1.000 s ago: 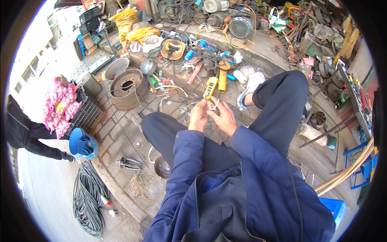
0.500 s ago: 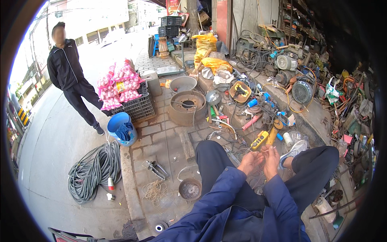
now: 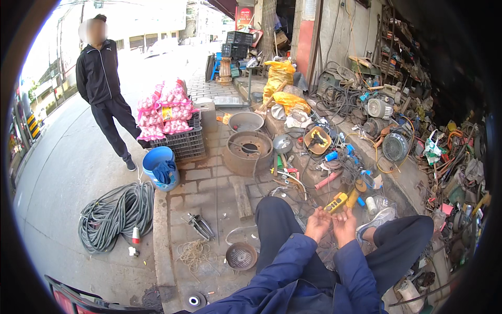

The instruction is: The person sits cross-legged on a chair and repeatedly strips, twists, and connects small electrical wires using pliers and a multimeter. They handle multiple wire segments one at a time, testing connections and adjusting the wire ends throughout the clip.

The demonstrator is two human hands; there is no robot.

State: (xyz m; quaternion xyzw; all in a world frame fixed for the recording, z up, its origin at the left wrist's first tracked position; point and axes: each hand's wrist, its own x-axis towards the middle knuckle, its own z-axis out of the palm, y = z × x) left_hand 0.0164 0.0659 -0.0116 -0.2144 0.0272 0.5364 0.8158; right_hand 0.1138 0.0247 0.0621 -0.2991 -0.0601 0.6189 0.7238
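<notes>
Both hands are raised close together over the gap between my knees. My left hand [image 3: 318, 225] has its fingers curled and the thumb pressed to them; whatever it pinches is too small to make out. My right hand [image 3: 344, 226] sits just beside it, fingers bent in the same pinch, its contents equally unclear. Just beyond the fingertips lie a yellow push-button control box [image 3: 335, 202] and a yellow angle grinder [image 3: 356, 195]. Past my left knee, a two-legged metal puller [image 3: 199, 227], a tangle of thin cord [image 3: 194, 253] and a round metal dish [image 3: 241, 256] lie on the bricks.
A person [image 3: 102, 83] in dark clothes stands at the left. Nearby are a blue bucket [image 3: 160, 166], coiled cable [image 3: 117, 217] and pink net bags [image 3: 166, 111] on a black crate [image 3: 184, 142]. A wheel rim [image 3: 248, 153] lies ahead; motors [image 3: 396, 146] and scrap crowd the right.
My view has shifted, so the surroundings sit differently in the picture. Both hands stay close together, with a slightly wider gap between the wrists and the fingers turned more upward.
</notes>
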